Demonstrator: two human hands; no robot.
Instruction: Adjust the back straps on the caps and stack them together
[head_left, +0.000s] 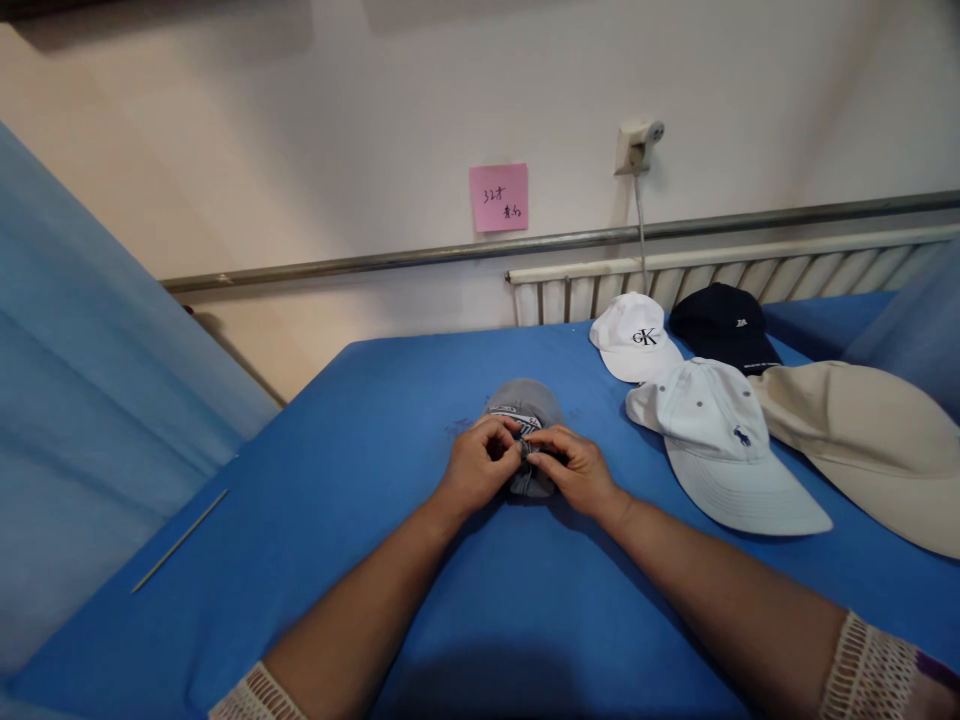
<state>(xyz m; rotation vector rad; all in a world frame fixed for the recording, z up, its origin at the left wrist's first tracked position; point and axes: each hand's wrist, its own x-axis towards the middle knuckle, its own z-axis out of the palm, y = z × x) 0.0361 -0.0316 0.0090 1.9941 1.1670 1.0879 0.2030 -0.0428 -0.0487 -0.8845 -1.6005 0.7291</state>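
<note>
L hand (484, 462) & R hand (579, 468) both pinch the gray cap (534, 396) at a small dark part on its near side, prob. the strap; cap's on the blue table (337, 460) between them. If fingertips slip, strap could pop loose; uneven pull might skew the cap. R of gray cap, R forearm (705, 585) is near the pale cap (716, 425): elbow swinging out could nudge it. Thin stick (180, 541), well L of gray cap, prob. n/a.

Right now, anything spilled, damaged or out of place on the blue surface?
Two oddities: dark smudges on the blue surface beside the gray cap, possibly stains, can't tell; and a thin stick lying by itself near the left edge, away from the other caps.
</note>
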